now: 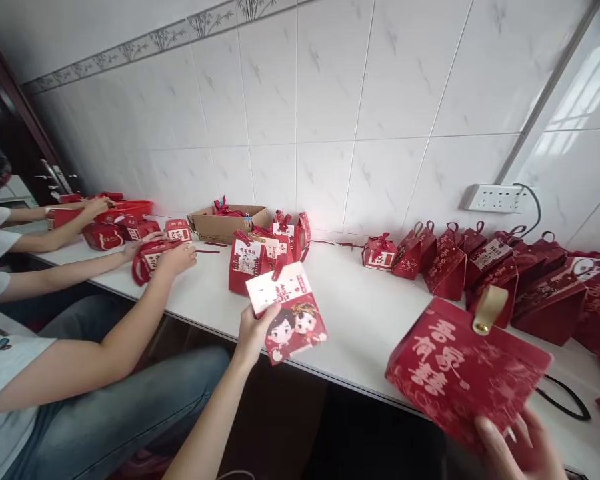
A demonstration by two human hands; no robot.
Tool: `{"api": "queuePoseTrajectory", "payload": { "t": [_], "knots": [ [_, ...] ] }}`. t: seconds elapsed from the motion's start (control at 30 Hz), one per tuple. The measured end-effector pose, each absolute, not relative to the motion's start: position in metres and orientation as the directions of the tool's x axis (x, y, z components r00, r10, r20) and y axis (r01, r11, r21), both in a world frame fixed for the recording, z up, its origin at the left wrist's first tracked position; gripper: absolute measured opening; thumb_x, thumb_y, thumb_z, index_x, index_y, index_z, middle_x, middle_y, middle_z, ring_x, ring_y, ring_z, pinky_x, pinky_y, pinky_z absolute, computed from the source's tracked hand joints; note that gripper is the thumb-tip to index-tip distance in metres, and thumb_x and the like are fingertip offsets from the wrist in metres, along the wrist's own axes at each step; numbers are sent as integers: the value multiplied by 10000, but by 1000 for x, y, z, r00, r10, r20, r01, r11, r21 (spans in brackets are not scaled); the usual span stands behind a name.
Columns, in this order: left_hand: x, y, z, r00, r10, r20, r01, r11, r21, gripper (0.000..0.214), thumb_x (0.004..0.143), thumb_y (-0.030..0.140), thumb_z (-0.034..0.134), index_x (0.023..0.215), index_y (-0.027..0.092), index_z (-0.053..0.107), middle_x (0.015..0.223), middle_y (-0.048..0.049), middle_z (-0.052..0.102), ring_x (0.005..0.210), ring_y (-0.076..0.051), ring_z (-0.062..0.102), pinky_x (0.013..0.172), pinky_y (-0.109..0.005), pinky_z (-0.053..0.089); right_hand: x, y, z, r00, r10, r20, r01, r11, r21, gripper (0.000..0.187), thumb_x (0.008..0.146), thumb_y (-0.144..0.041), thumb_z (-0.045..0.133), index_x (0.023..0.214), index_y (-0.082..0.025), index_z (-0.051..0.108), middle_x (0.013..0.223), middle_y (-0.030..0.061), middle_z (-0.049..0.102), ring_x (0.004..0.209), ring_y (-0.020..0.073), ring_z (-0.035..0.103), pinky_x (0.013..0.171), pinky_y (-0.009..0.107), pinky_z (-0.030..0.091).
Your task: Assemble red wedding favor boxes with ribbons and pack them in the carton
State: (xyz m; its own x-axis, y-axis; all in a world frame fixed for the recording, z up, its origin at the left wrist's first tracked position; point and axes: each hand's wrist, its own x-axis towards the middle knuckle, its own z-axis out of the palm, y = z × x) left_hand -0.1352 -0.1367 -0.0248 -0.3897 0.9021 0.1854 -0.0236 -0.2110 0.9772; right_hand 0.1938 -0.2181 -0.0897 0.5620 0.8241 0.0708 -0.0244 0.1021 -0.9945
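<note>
My left hand (pixel 255 330) grips a small gift box (pixel 293 313) by its left edge. Its front is white above and red below, with two cartoon figures and a red loop on top. In my right hand (pixel 520 443) is a larger red gift box (pixel 465 373) with pale lettering and a gold strap (pixel 490 310) fastened by a stud. Thumb and fingers pinch its lower right edge; part of the hand is cut off by the frame. Both boxes are held up over the table's front edge. Just behind the left one stand several red gift boxes (pixel 247 263).
A row of red gift boxes (pixel 445 270) lines the right of the white table (pixel 345 320). A cardboard box (pixel 213 230) and red basket (pixel 135 210) stand further left. Co-workers sit on the left; one's hands (pixel 177 257) hold a red box. A black cord (pixel 565 400) lies at right.
</note>
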Motion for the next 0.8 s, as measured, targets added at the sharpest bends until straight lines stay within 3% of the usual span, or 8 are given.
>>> {"api": "queuePoseTrajectory", "payload": {
  "t": [0.17,0.23,0.33,0.47,0.53,0.6,0.7,0.8],
  "knots": [
    [-75,-173,4,-56,998,31,-273,-45,961,391,641,398,744,903,114,679,875,-110,731,826,-293,685,725,-350,542,178,-163,-67,499,775,388,165,355,-920,708,745,-418,675,1337,-270,315,1304,122,441,1138,248,529,875,381,518],
    [-59,-181,14,31,999,16,-284,-7,959,374,644,384,738,901,117,686,866,-105,730,841,-291,679,747,-352,534,178,-143,-70,431,809,399,201,345,-917,731,737,-412,674,1334,-249,285,1239,126,466,1096,239,551,892,413,503],
    [-46,-186,21,100,995,-5,-244,29,969,352,665,396,719,894,131,684,834,-92,723,803,-270,667,706,-330,521,182,-133,-77,294,909,297,253,226,-941,719,754,-440,642,1339,-214,291,1270,157,456,1168,274,518,959,481,455],
    [-32,-191,21,121,992,-31,-108,44,993,313,690,419,700,846,149,674,761,-64,702,717,-222,639,644,-281,499,187,-159,-59,439,814,381,383,214,-899,711,748,-454,673,1332,-198,358,1413,179,350,1351,331,318,1083,564,287],
    [-24,-193,21,137,990,-38,-22,42,999,281,708,414,685,831,161,673,738,-55,698,696,-216,635,619,-268,494,188,-178,-38,477,752,455,346,315,-884,454,836,-420,595,1223,-213,479,1304,139,490,1271,293,444,1048,528,369],
    [-17,-194,20,178,984,-20,67,8,998,252,722,393,672,850,177,677,734,-49,698,697,-221,638,608,-263,494,188,-190,-14,376,797,472,303,376,-876,269,890,-400,529,1073,-216,594,1118,105,620,1081,254,597,943,456,490],
    [-12,-192,16,338,941,-2,171,-60,983,266,742,340,652,969,202,666,822,-45,709,757,-228,645,678,-271,512,188,-195,11,215,875,434,312,360,-879,224,841,-363,625,1013,-222,649,951,72,686,878,219,666,768,354,571],
    [-13,-184,12,490,871,-41,219,-78,973,229,778,320,620,974,205,650,846,-38,696,785,-217,636,718,-267,507,188,-190,22,199,873,446,307,376,-874,194,793,-293,697,969,-216,672,839,37,693,763,183,675,693,303,575]
  ]
}}
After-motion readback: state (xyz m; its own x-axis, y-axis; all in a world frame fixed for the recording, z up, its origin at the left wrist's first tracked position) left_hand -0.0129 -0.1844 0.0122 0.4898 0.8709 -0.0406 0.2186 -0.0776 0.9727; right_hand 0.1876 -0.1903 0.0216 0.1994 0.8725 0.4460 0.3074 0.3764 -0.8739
